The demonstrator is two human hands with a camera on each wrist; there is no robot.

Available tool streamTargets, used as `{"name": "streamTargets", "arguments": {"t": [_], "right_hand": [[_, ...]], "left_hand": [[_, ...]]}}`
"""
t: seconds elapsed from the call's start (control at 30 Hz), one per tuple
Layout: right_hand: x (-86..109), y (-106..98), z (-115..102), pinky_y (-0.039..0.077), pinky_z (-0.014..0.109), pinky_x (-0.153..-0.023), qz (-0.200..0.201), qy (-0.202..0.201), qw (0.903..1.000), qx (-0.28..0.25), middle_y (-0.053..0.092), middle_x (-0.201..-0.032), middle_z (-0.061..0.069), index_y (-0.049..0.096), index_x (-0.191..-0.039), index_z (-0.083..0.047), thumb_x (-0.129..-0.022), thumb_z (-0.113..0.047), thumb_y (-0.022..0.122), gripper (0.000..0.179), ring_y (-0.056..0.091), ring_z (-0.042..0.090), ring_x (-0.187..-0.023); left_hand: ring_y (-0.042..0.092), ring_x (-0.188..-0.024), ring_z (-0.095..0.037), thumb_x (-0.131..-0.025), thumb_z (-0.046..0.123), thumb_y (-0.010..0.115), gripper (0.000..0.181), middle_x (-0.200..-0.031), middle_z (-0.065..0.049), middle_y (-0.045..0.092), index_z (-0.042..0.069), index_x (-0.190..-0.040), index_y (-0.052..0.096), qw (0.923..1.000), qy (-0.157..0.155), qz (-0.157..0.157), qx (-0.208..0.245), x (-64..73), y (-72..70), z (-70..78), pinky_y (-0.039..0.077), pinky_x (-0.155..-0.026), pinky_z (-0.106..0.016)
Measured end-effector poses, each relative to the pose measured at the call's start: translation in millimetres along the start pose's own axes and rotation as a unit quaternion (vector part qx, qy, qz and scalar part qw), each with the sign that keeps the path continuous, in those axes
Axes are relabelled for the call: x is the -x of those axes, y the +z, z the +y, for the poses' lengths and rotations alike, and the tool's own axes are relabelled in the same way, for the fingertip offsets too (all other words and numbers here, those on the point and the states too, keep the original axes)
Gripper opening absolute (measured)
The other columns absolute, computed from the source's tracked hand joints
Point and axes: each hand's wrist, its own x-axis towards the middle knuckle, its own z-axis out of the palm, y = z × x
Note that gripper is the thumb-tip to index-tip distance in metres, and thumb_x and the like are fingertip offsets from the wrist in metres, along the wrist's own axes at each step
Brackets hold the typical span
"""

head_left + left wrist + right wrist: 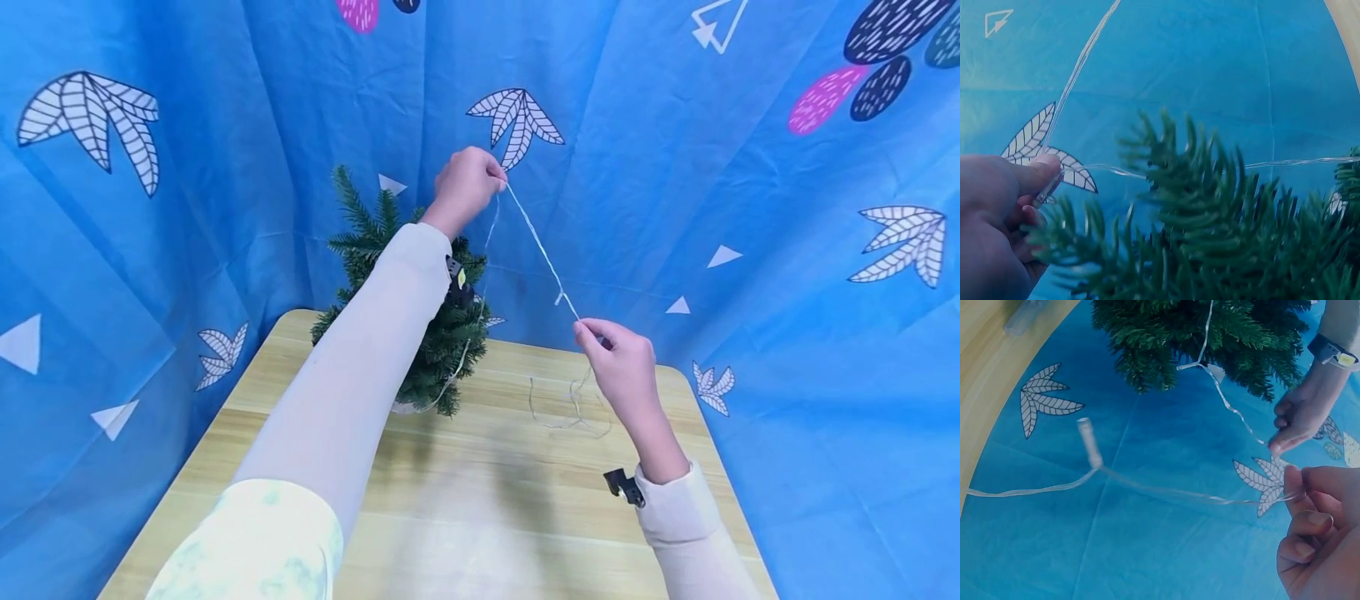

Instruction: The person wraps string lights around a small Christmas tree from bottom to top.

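Observation:
A thin clear string light (534, 237) runs slanting between my two raised hands. My left hand (467, 185) pinches it high up, beside the top of a small green artificial Christmas tree (442, 350). Lower and to the right, my right hand (621, 367) pinches the same wire between thumb and forefinger. One small clear bulb (1089, 442) sticks out from the wire in the right wrist view. From the left hand, another length of wire drops past the tree's right side to its base. My left forearm hides part of the tree.
Loose wire (573, 421) lies in loops on the wooden table (480, 517) below my right hand. Blue patterned cloth (645, 167) hangs behind the table and on both sides. Black wrist cameras (624, 487) sit at both cuffs.

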Motion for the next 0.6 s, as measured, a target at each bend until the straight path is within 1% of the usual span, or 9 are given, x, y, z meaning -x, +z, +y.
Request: {"name": "streamTargets", "arguments": {"t": [0.13, 0.27, 0.37, 0.43, 0.5, 0.53, 0.6], "right_hand": [[2.2, -1.4, 0.8, 0.042, 0.022, -0.057, 0.002, -0.005, 0.9999, 0.012, 0.076, -0.082, 0.003, 0.080, -0.100, -0.011, -0.098, -0.028, 0.068, 0.020, 0.057, 0.015, -0.063], [5.2, -1.9, 1.2, 0.043, 0.024, -0.060, -0.001, -0.005, 0.9997, 0.026, 0.075, -0.083, 0.005, 0.080, -0.100, -0.010, -0.097, -0.026, 0.069, 0.020, 0.057, 0.015, -0.065], [7.4, -2.0, 1.7, 0.044, 0.025, -0.060, -0.006, -0.002, 0.9995, 0.031, 0.075, -0.084, 0.005, 0.080, -0.101, -0.010, -0.097, -0.025, 0.069, 0.019, 0.057, 0.015, -0.066], [8.6, -1.6, 1.9, 0.044, 0.025, -0.060, -0.011, 0.000, 0.9994, 0.032, 0.075, -0.085, 0.005, 0.080, -0.101, -0.010, -0.098, -0.026, 0.068, 0.020, 0.057, 0.015, -0.066], [9.0, -1.2, 2.1, 0.044, 0.025, -0.060, -0.012, 0.002, 0.9994, 0.032, 0.075, -0.086, 0.004, 0.080, -0.101, -0.011, -0.097, -0.027, 0.069, 0.020, 0.056, 0.015, -0.066], [9.2, -1.0, 1.9, 0.044, 0.025, -0.060, -0.012, 0.003, 0.9994, 0.033, 0.075, -0.086, 0.003, 0.080, -0.101, -0.011, -0.097, -0.027, 0.069, 0.020, 0.056, 0.015, -0.066], [9.5, -0.7, 1.2, 0.044, 0.025, -0.060, -0.013, 0.004, 0.9995, 0.030, 0.075, -0.086, 0.003, 0.080, -0.101, -0.011, -0.097, -0.028, 0.069, 0.021, 0.056, 0.014, -0.066]], "left_hand": [[0.058, -0.112, -0.015, -0.103, 0.033, 0.059, 0.023, -0.127, 0.006, 0.067, 0.021, -0.115, 0.075, 0.9996, -0.020, 0.018, -0.002, -1.0, -3.3, -5.2, 0.043, -0.097, -0.039], [0.060, -0.113, -0.016, -0.103, 0.032, 0.059, 0.024, -0.126, 0.005, 0.068, 0.020, -0.116, 0.075, 0.9987, -0.037, 0.035, -0.004, -1.3, -7.7, -12.5, 0.044, -0.096, -0.040], [0.061, -0.113, -0.017, -0.104, 0.031, 0.058, 0.023, -0.125, 0.004, 0.069, 0.019, -0.115, 0.074, 0.9971, -0.052, 0.049, -0.024, -1.8, -11.0, -16.8, 0.046, -0.095, -0.038], [0.062, -0.107, -0.019, -0.105, 0.027, 0.055, 0.021, -0.119, 0.002, 0.070, 0.017, -0.106, 0.073, 0.9951, -0.063, 0.059, -0.049, -1.8, -12.7, -19.1, 0.048, -0.090, -0.037], [0.061, -0.096, -0.021, -0.106, 0.023, 0.049, 0.024, -0.106, -0.002, 0.068, 0.014, -0.093, 0.066, 0.9926, -0.069, 0.063, -0.078, -2.0, -13.5, -20.8, 0.048, -0.081, -0.035], [0.059, -0.091, -0.022, -0.107, 0.022, 0.045, 0.027, -0.099, -0.003, 0.065, 0.013, -0.087, 0.060, 0.9916, -0.069, 0.062, -0.090, -2.0, -13.7, -21.3, 0.047, -0.076, -0.034], [0.052, -0.083, -0.022, -0.108, 0.018, 0.037, 0.029, -0.087, -0.003, 0.054, 0.014, -0.081, 0.048, 0.9906, -0.068, 0.051, -0.107, -1.4, -13.7, -21.9, 0.043, -0.069, -0.034]]}}
